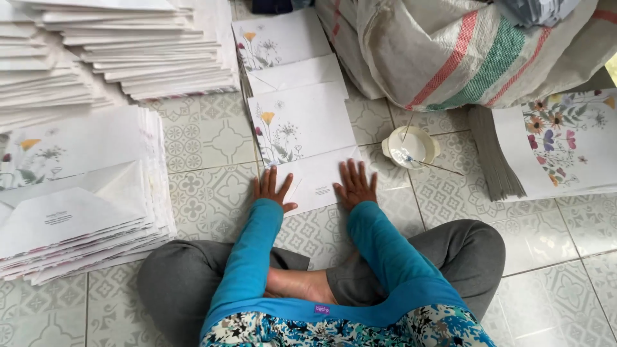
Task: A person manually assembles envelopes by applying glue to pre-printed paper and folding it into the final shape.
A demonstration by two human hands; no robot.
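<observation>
Floor point(212, 135) of pale grey-green tiles with a repeating ornamental pattern, divided by thin grout lines and evenly lit by soft light. Far left: tall stacks of white paper point(122, 45). Near left: a stack of flower-printed sheets point(77, 193). Far right: a woven sack point(450, 51), off-white with red and green stripes. Right: a further pile of floral sheets point(553, 144). Just left of that pile: a small white dish point(411, 148) holding a thin stick.
</observation>
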